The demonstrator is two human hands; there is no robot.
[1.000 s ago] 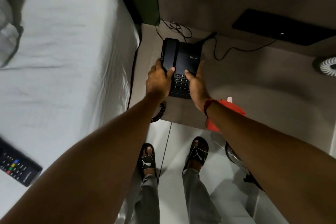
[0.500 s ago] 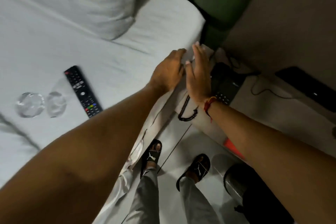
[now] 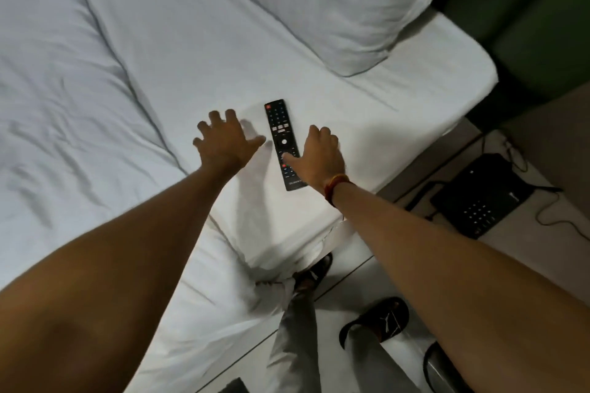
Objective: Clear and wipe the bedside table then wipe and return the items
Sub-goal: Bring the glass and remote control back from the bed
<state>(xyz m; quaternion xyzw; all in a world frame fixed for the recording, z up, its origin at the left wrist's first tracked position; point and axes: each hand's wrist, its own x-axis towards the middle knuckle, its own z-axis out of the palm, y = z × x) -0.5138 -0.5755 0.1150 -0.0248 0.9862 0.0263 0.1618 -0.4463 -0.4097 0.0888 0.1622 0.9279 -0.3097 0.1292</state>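
Observation:
A black TV remote [image 3: 281, 137] lies face up on the white bed sheet [image 3: 127, 73], near the bed's right edge. My right hand [image 3: 321, 155] hovers over the remote's right side, with the thumb resting on its lower buttons and the fingers curled; the remote lies flat. My left hand [image 3: 222, 145] is just left of the remote with its fingers spread and nothing in it. A black desk phone [image 3: 479, 198] sits on the beige bedside table [image 3: 542, 242] at the right, its cords trailing behind it.
A white pillow [image 3: 335, 3] lies at the head of the bed, against a green headboard [image 3: 526, 9]. My feet in black sandals [image 3: 376, 319] stand on the pale floor between bed and table. The rim of a dark bin [image 3: 447, 370] shows at the bottom right.
Both hands have left the phone on the bedside table and swung left over the bed. They now flank the remote, and the view has turned with them.

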